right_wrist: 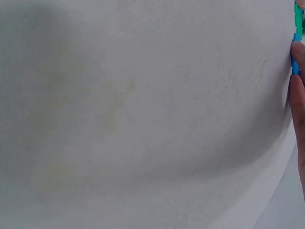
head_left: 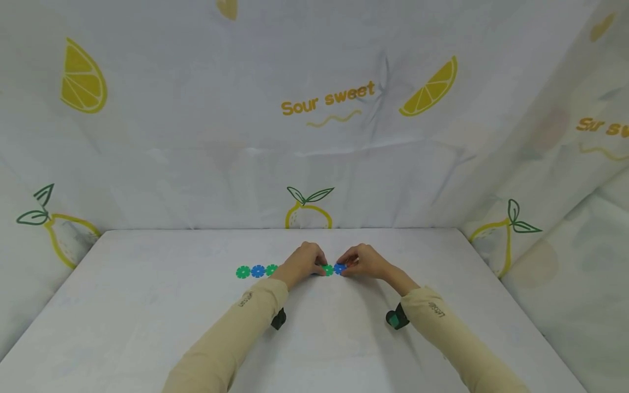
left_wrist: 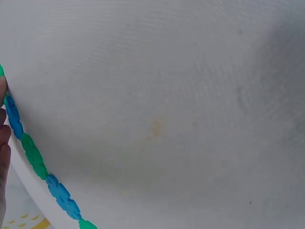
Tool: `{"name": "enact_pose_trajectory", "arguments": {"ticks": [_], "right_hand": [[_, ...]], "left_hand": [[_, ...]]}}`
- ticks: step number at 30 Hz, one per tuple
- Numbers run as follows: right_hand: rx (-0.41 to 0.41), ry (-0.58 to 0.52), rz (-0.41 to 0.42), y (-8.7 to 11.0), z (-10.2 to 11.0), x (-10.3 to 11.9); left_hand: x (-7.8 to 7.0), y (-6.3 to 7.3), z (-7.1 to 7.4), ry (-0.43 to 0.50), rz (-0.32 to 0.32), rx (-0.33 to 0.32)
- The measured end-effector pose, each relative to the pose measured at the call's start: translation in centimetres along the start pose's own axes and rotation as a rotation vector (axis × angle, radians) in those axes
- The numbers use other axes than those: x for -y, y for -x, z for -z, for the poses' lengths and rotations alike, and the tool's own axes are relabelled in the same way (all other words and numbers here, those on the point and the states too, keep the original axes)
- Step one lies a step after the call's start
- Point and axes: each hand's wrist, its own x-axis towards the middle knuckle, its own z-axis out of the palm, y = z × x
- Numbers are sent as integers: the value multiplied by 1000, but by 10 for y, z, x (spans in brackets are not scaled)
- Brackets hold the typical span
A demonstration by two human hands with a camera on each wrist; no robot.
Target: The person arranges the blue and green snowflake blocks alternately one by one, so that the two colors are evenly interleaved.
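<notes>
A row of flat, notched interlocking plastic discs, green and blue by turns, lies across the white table. Its left end shows a green disc (head_left: 243,272), a blue disc (head_left: 257,271) and another green disc (head_left: 272,269); my left hand (head_left: 303,263) and forearm cover the middle. That hand pinches a green disc (head_left: 328,270) near the right end. Beside it, my right hand (head_left: 367,262) pinches a blue disc (head_left: 339,269). In the left wrist view the joined discs (left_wrist: 59,193) run down the left side. The right wrist view has the blue disc (right_wrist: 295,59) between fingers, close to green.
The white tabletop (head_left: 147,316) reaches back to a hanging white cloth (head_left: 196,180) printed with lemons, with more cloth at both sides. Dark wrist-worn devices (head_left: 397,317) hang under both forearms, above the table.
</notes>
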Motion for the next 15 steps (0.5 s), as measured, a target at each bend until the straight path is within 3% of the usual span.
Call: {"name": "enact_pose_trajectory", "arguments": {"ticks": [7,15], "right_hand": [[7,-22,-37,-1,1,0],[22,-26,-50,-5,1,0]], "left_hand": [[-6,-6,4,-114,12,50],[-4,-4,6,-79,43,46]]}}
